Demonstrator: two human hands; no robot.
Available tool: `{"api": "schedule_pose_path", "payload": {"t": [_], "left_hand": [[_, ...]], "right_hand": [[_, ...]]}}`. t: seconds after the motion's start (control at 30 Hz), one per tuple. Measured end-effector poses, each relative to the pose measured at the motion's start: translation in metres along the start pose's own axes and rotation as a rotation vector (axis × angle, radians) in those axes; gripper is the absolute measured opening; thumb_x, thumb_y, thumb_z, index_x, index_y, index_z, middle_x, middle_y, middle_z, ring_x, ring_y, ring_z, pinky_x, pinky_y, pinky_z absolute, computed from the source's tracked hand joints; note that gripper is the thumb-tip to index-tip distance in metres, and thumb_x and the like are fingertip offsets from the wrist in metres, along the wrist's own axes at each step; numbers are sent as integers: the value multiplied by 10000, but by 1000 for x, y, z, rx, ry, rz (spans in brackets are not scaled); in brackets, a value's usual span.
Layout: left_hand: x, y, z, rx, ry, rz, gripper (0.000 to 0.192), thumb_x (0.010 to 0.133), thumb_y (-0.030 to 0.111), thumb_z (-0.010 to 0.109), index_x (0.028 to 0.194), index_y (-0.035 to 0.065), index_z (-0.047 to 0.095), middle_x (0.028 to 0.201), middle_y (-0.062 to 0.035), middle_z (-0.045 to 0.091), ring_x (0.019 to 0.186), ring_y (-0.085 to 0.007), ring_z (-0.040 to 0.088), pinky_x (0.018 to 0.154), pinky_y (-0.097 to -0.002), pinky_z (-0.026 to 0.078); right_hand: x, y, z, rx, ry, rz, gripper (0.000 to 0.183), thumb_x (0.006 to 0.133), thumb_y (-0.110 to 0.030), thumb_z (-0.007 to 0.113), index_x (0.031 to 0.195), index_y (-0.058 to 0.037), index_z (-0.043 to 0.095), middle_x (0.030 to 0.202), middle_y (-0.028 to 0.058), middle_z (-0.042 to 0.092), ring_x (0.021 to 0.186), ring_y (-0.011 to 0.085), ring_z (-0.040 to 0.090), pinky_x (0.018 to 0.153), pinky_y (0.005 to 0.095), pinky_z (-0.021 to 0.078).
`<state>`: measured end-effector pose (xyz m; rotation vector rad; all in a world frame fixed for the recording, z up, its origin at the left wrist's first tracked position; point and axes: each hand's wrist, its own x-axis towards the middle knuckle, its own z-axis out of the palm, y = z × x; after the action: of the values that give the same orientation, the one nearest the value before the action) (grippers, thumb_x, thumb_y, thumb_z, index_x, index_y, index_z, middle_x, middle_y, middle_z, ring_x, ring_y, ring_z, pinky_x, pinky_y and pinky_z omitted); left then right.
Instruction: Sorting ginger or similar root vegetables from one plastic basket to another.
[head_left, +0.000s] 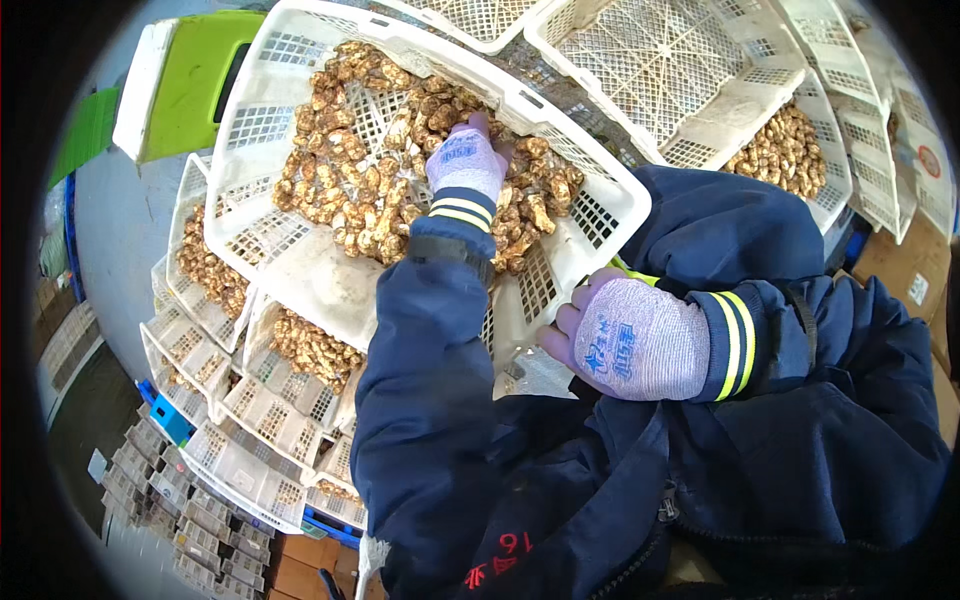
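My left hand (469, 161), in a light purple knit glove, reaches down into brown, knobbly mushrooms (367, 202) inside a large white plastic crate (262, 124). Its fingers touch the pieces near the crate's far wall; their tips are hidden, so a hold cannot be made out. The crate's lattice floor shows between the scattered pieces. My right hand (637, 337), gloved alike, rests curled close to my body, just outside the crate's near right corner. A bit of yellow-green material shows beside its thumb, and whether the hand grips it cannot be told.
Another white crate (660, 67) stands at the upper right, beside one holding similar mushrooms (784, 154). More filled crates (214, 330) are stacked at the left. A green and white container (199, 82) is at the upper left. Cardboard boxes (900, 262) lie at the right edge.
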<state>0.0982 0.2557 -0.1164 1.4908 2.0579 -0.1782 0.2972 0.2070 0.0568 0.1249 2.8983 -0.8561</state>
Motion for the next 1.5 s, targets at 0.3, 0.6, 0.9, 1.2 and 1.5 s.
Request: {"api": "schedule_pose_path", "payload": {"t": [0.3, 0.6, 0.9, 1.2, 1.5], "left_hand": [[-42, -98, -40, -1433, 34, -167, 319, 835, 45, 631, 1135, -41, 569, 762, -156, 662, 609, -207, 621, 547, -291, 482], [-45, -124, -74, -870, -139, -30, 539, 836, 119, 669, 1364, 86, 564, 870, -81, 711, 610, -88, 600, 469, -199, 432], [104, -82, -81, 23, 453, -24, 621, 810, 96, 687, 1403, 123, 503, 1545, -102, 362, 1429, -325, 322, 1150, -470, 329], [15, -103, -44, 1, 1, 402, 598, 758, -79, 570, 1302, 167, 615, 1466, -151, 465, 1331, -376, 460, 1119, -402, 391], [39, -187, -121, -327, 351, -69, 626, 804, -22, 516, 1414, 119, 503, 1368, -210, 561, 1232, -338, 566, 1019, -362, 451]], "right_hand": [[-4, -3, 3, 39, 18, -7, 336, 796, -212, 560, 1055, -7, 621, 780, 75, 584, 748, 247, 600, 699, 393, 463], [-4, -1, 3, 144, 68, -3, 264, 841, -250, 560, 1005, -44, 584, 775, 53, 595, 713, 232, 598, 704, 377, 450], [4, 17, -1, 37, -150, 78, 393, 791, -302, 614, 1099, -59, 601, 799, 32, 581, 766, 207, 597, 720, 348, 435], [-4, 18, -5, 40, -107, 82, 385, 796, -263, 595, 1109, -40, 614, 828, 41, 594, 773, 212, 600, 726, 355, 440], [-3, 18, -5, 39, -136, 64, 400, 763, -294, 630, 1084, -57, 614, 835, 35, 596, 774, 206, 601, 718, 349, 430]]}}
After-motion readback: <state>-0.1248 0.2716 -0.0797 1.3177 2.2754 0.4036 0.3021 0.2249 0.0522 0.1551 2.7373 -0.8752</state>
